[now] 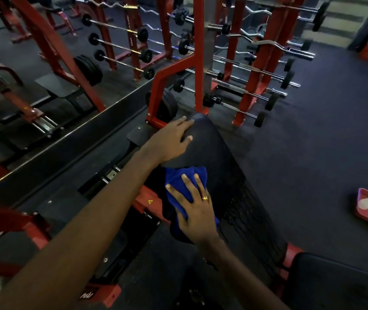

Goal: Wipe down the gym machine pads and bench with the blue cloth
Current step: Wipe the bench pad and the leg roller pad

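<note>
Your right hand point(193, 205) lies flat on the blue cloth point(179, 175), fingers straight and a little spread, pressing it onto the black bench point(214, 148). Nothing is pinched or curled round; the palm and fingers simply bear down on the fabric. A ring point(205, 198) shows on one finger. The cloth is bunched under that hand on the left half of the bench, about midway along its length, with folds sticking out past your fingertips and a strip trailing back under your wrist over the bench's left edge.

Your left hand point(170, 142) rests further up, at the far end of the same bench. Its fingers are relaxed and nearly straight, lying along the upper left edge, with the thumb laid on the top surface. It holds nothing. The two hands are near each other but apart, with bare black padding between them.

The bench slopes away from you towards a red upright frame point(197, 63). A second black pad point(335, 285) sits at the lower right, just beside the bench's near end. Behind the frame, racks of barbells point(254, 70) stand on the dark floor point(324, 142), and black weight plates point(89, 69) hang at the left. A red tray point(366, 214) lies on the floor well to the right; what it holds is too small to tell.
</note>
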### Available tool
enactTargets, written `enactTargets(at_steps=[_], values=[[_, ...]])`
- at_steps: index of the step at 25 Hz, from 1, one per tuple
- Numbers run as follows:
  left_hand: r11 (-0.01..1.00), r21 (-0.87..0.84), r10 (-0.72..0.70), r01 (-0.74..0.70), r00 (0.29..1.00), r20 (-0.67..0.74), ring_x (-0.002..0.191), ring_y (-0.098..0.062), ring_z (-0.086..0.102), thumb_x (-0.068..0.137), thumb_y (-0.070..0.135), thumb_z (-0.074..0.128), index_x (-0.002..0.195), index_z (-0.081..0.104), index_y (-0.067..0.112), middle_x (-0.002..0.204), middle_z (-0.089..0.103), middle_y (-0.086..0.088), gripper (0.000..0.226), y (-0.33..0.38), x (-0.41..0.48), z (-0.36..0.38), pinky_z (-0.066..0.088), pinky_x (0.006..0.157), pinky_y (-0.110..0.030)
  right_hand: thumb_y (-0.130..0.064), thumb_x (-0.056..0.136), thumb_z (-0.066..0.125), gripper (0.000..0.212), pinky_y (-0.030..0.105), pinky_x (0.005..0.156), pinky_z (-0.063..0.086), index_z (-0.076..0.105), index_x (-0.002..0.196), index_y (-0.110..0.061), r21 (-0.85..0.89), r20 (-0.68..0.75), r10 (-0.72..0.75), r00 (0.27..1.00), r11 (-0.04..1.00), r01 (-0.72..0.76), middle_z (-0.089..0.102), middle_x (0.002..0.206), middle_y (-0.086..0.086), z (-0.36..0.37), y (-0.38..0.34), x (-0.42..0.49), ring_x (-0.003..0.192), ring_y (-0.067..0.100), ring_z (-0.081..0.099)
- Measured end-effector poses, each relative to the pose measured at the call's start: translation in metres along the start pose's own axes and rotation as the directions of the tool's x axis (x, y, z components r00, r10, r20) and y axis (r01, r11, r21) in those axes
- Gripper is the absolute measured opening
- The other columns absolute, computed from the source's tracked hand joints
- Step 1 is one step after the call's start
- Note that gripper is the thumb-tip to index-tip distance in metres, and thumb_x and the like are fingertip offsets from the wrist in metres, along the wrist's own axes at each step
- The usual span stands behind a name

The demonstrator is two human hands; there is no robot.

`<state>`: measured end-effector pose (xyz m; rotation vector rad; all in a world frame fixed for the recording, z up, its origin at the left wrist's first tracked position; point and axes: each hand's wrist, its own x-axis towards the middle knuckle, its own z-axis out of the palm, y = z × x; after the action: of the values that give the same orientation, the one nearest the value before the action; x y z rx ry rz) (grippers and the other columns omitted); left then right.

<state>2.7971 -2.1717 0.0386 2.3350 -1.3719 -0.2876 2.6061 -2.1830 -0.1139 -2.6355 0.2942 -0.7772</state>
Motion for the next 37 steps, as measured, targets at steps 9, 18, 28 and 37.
enactTargets(at_steps=[9, 18, 28, 37], values=[[0.997, -0.007, 0.077, -0.077, 0.997, 0.003, 0.149, -0.022, 0.024, 0.103, 0.020, 0.046, 0.154, 0.029, 0.008, 0.162, 0.023, -0.013, 0.055, -0.012, 0.030, 0.010, 0.010, 0.113, -0.015, -0.032, 0.101, 0.042, 0.052, 0.050, 0.118, 0.031, 0.039, 0.153, -0.031, 0.197, -0.151, 0.399, 0.904, 0.909, -0.368, 0.034, 0.158, 0.009, -0.017, 0.057, 0.088, 0.150, 0.031, 0.026], [0.981, 0.109, 0.163, -0.160, 0.986, -0.021, 0.148, -0.021, 0.026, 0.103, 0.020, 0.045, 0.152, 0.032, 0.005, 0.161, 0.027, -0.012, 0.053, -0.011, 0.029, 0.015, 0.016, 0.118, -0.022, -0.044, 0.101, 0.041, 0.039, 0.043, 0.101, 0.044, 0.058, 0.133, -0.029, 0.311, -0.102, 0.812, 0.574, 0.574, -0.757, 0.053, 0.135, 0.007, -0.020, 0.116, 0.151, 0.124, 0.033, 0.052], [0.992, 0.042, 0.125, -0.123, 0.991, -0.050, 0.148, -0.011, 0.024, 0.103, 0.022, 0.048, 0.152, 0.035, 0.013, 0.161, 0.027, -0.003, 0.052, -0.011, 0.030, 0.010, 0.004, 0.104, 0.002, -0.032, 0.102, 0.048, 0.049, 0.051, 0.118, 0.030, 0.043, 0.151, -0.031, 0.197, -0.117, 0.289, 0.950, 0.944, -0.263, 0.035, 0.158, 0.006, 0.000, -0.040, 0.021, 0.152, 0.030, 0.020], [0.994, 0.017, 0.107, -0.107, 0.994, -0.030, 0.148, -0.011, 0.022, 0.103, 0.027, 0.049, 0.153, 0.032, 0.016, 0.162, 0.026, -0.001, 0.055, -0.007, 0.026, 0.006, 0.013, 0.113, -0.017, -0.021, 0.090, 0.067, 0.057, 0.055, 0.106, 0.038, 0.052, 0.142, -0.037, 0.026, -0.148, 0.033, 0.988, 0.999, -0.029, 0.037, 0.154, -0.001, 0.023, 0.001, -0.040, 0.149, 0.031, 0.028]])
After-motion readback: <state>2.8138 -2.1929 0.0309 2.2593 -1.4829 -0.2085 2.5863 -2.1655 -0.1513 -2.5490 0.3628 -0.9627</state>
